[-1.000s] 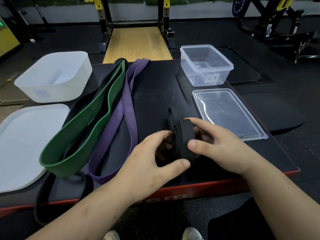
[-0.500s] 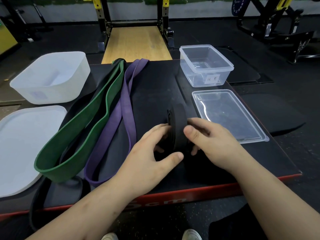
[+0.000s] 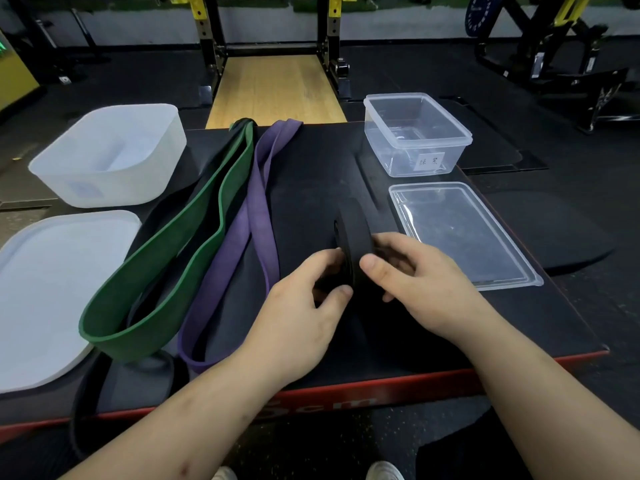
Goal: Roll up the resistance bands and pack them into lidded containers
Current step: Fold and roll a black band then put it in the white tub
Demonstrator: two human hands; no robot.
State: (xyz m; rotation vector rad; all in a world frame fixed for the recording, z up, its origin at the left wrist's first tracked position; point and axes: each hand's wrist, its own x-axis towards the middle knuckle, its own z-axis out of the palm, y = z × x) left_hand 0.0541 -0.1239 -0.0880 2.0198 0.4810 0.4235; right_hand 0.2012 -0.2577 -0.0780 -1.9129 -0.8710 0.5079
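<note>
Both hands, left hand (image 3: 304, 306) and right hand (image 3: 412, 282), grip the upright black band roll (image 3: 353, 237), fingers curled round it. The clear container (image 3: 415, 133) (lid off) sits at one o'clock.

Black platform (image 3: 311, 174) bears bands (image 3: 166, 258), clear container (image 3: 401, 157), lid (image 3: 460, 233).

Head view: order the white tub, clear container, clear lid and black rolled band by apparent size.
Largest: white tub.
Next: clear lid and clear container, unranked; the lid lies nearer the camera.
Smallest: black rolled band.
</note>
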